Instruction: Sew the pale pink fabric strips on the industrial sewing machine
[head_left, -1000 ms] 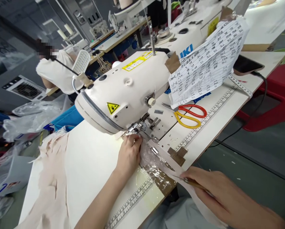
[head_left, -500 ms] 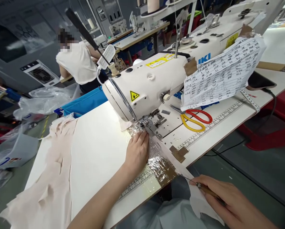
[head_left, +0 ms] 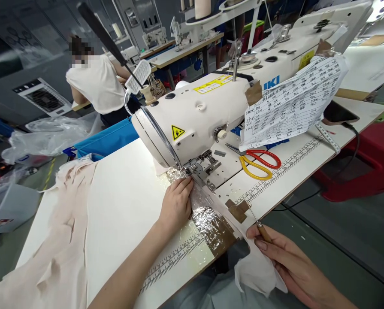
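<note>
My left hand point(head_left: 177, 199) lies fingers down beside the presser foot point(head_left: 189, 169) of a white sewing machine point(head_left: 192, 116). Its fingertips rest on the near end of a pale, thin fabric strip point(head_left: 222, 208); the thumb is hidden. From there the strip runs toward me and droops over the table edge. My right hand point(head_left: 285, 253) is closed around the wooden handle of an awl point(head_left: 263, 231), its thin metal point aimed up and away from me. The strip also passes at the thumb and fingers of that hand. Clear tape point(head_left: 207, 214) covers the tabletop under the strip.
Red-and-yellow-handled scissors point(head_left: 259, 164) lie right of the needle area. A handwritten sheet point(head_left: 291, 103) hangs on the machine. Pale fabric pieces point(head_left: 53, 240) drape along the left side. A phone point(head_left: 340, 112), a red stool point(head_left: 349, 167) and a seated person point(head_left: 95, 81) are farther off.
My right hand has swung the awl from pointing left along the strip to pointing upward, and the strip's hanging end has shifted left. My left hand stays by the presser foot. The view has shifted slightly.
</note>
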`<state>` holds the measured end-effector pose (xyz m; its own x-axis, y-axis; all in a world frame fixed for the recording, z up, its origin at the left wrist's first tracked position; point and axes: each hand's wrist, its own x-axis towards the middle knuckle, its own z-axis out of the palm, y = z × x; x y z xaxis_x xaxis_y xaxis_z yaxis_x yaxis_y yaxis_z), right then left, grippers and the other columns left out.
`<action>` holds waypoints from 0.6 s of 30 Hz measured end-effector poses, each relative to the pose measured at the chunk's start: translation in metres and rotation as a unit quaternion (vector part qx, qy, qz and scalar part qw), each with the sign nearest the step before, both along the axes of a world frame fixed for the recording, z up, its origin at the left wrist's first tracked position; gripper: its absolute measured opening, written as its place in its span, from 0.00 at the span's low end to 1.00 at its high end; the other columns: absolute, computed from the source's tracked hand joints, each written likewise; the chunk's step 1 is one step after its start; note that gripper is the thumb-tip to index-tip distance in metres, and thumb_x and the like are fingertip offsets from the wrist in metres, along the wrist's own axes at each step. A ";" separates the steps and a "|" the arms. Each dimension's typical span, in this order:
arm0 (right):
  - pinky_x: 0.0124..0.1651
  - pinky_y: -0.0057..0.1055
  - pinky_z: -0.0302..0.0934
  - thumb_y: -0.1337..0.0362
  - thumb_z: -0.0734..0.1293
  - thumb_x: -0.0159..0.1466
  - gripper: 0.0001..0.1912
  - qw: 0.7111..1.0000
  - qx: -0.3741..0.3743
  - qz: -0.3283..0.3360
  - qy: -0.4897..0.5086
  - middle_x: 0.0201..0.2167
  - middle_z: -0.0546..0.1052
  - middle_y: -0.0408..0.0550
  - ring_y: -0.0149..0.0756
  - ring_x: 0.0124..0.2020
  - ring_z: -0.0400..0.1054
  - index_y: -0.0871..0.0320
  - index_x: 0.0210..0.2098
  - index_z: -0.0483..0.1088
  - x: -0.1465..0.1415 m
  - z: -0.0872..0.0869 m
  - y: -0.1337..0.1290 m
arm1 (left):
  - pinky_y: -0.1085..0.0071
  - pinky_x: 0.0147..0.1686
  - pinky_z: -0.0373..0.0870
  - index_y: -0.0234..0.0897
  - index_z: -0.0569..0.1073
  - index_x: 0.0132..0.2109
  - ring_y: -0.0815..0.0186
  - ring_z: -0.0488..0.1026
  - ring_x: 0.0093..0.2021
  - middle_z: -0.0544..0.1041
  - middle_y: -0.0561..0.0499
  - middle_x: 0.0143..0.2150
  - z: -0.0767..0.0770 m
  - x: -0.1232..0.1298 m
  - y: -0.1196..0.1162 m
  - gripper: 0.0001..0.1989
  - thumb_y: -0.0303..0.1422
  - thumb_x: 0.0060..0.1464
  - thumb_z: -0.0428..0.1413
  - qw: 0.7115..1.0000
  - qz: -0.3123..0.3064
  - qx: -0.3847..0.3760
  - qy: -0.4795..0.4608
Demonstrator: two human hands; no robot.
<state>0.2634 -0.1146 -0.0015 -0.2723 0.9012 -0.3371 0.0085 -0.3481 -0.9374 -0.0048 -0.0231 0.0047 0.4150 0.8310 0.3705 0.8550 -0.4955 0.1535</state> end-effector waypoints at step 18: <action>0.25 0.28 0.59 0.63 0.53 0.71 0.12 0.918 0.315 0.051 -0.237 0.23 0.71 0.42 0.33 0.21 0.66 0.56 0.39 0.66 -0.033 0.022 0.024 | 0.54 0.45 0.75 0.29 0.72 0.52 0.50 0.66 0.50 0.70 0.37 0.50 0.004 0.010 0.003 0.21 0.15 0.53 0.46 0.996 0.027 0.039 0.078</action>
